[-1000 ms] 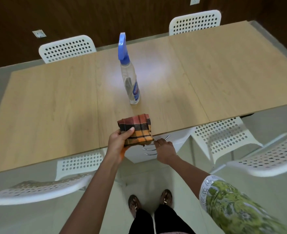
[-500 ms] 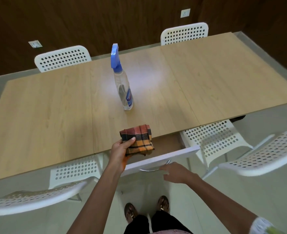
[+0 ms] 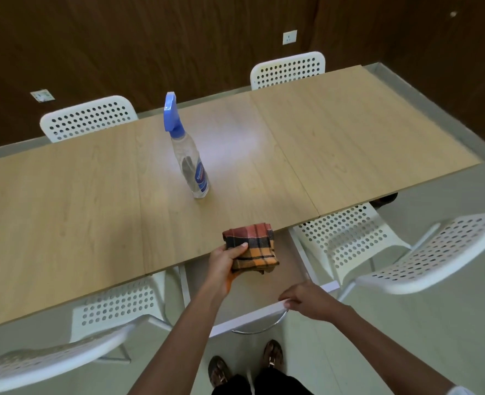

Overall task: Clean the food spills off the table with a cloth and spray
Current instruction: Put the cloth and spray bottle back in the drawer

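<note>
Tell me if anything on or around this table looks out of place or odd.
The drawer under the table stands pulled open, the right hand on its front edge. The left hand holds a folded plaid cloth above it. The spray bottle stands upright. No spills show.

Both bare forearms reach forward from the bottom of the frame. The left hand (image 3: 223, 263) is raised ahead, thumb laid flat on top of a folded plaid cloth (image 3: 252, 248), the other fingers hidden beneath it, apparently curled in a pinching grip. The right hand (image 3: 307, 300) sits lower and nearer the body, palm down, fingers bent over the top edge of a white drawer front (image 3: 252, 315). Below, two feet in sandals stand side by side.
</note>
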